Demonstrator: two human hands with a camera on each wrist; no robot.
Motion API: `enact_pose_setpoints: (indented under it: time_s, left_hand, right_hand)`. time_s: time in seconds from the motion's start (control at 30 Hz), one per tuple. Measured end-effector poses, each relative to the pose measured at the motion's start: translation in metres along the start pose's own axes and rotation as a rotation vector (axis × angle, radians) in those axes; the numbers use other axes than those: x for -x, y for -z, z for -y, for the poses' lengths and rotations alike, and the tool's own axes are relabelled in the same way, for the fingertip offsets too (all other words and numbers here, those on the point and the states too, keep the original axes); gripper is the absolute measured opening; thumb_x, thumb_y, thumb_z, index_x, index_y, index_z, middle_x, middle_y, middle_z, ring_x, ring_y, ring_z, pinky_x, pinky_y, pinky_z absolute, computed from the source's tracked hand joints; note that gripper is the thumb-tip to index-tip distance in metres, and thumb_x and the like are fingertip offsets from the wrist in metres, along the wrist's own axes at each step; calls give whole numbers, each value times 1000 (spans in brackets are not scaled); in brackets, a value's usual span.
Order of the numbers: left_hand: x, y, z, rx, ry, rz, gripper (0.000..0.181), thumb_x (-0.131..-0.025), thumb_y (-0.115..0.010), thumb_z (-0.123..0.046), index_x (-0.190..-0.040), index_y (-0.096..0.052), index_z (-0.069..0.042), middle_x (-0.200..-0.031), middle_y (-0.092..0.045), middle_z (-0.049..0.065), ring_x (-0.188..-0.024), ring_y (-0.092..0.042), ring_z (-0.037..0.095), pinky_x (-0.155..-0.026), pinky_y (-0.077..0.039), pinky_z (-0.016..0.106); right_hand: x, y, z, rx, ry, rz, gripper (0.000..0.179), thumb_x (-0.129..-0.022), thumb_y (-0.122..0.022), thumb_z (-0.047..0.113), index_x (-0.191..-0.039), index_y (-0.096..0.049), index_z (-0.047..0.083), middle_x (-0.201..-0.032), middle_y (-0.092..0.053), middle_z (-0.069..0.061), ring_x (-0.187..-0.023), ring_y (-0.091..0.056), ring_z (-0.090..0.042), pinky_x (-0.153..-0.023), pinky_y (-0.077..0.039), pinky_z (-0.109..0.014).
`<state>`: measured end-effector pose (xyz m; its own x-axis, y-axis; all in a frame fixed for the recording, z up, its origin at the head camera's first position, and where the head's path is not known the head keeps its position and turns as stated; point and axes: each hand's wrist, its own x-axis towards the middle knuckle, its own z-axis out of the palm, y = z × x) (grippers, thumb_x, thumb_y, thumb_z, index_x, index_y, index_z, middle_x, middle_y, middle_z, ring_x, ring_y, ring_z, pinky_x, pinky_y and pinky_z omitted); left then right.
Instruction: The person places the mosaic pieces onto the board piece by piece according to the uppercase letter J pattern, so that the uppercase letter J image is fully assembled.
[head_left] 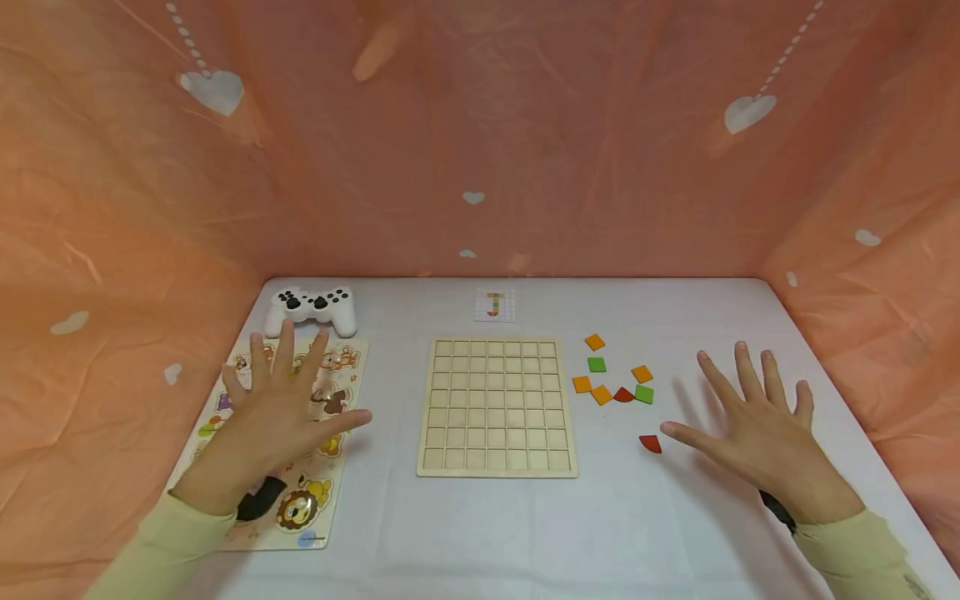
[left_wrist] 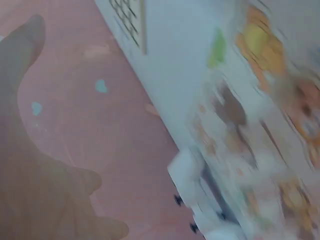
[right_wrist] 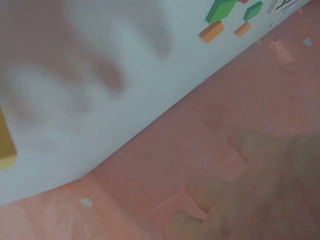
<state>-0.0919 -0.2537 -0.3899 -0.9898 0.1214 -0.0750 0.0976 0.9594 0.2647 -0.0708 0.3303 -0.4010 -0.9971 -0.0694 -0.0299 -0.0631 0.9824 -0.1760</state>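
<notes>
My left hand (head_left: 277, 417) is spread above the animal puzzle board (head_left: 341, 492), fingers apart and holding nothing. On the right, my right hand (head_left: 765, 429) is likewise spread in the air, its shadow falling on the white table. Its thumb points toward a red quarter-round tile (head_left: 651, 444). Farther left lie a second red quarter-round tile (head_left: 624, 395), several orange square tiles (head_left: 602, 395) and two green ones, one a green tile (head_left: 644, 394). Between the hands lies a wooden grid board (head_left: 497, 408) with bare cells.
A white game controller (head_left: 311, 308) sits at the back left, behind the puzzle board. A small card (head_left: 495, 306) with a coloured J on a grid lies at the back middle. Orange cloth (head_left: 600, 167) with hearts walls the table's back and sides.
</notes>
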Motion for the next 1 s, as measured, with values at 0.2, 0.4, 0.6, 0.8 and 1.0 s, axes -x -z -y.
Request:
enact_pose_setpoints:
  time_s: [0.2,0.4,0.6,0.8,1.0]
  left_hand:
    - [-11,-10,-26,70,-20,31,131,-85,-63,-90,-175,8,-27,-177,32,13,-158,30,57,-115,7,94]
    - [-28,-30,-54,141,-99,27,128,-91,-71,-75,-175,3,-14,-180,12,26,-163,10,60,-126,-4,85]
    - [-40,-47,-75,234,-165,38,114,-99,-75,-53,-173,-6,-1,-178,-11,33,-164,-17,55,-131,-26,70]
    - [-51,-54,-87,368,-69,95,89,-106,-68,-34,-170,-19,5,-154,-50,30,-135,-59,42,-114,-52,58]
    - [-57,-57,-90,347,-43,94,44,-104,-67,-21,-135,-59,9,-108,-64,17,-91,-59,26,-81,-53,41]
  right_hand:
    - [-7,-2,6,-35,24,8,114,-90,-64,82,-175,-19,22,-179,3,-30,-163,5,-60,-115,0,-90]
    - [-18,-5,12,-62,61,34,114,-90,-67,80,-174,-22,18,-179,-4,-31,-163,-2,-60,-119,-10,-86]
    - [-29,-10,15,-80,131,13,104,-92,-71,72,-170,-35,15,-175,-21,-33,-157,-25,-60,-116,-31,-84]
    - [-42,-13,18,-176,201,-10,77,-99,-75,47,-160,-50,8,-165,-43,-32,-148,-42,-57,-112,-43,-79]
    - [-58,-16,15,-245,275,-23,50,-102,-65,12,-152,-60,7,-152,-60,-24,-140,-55,-50,-113,-46,-71]
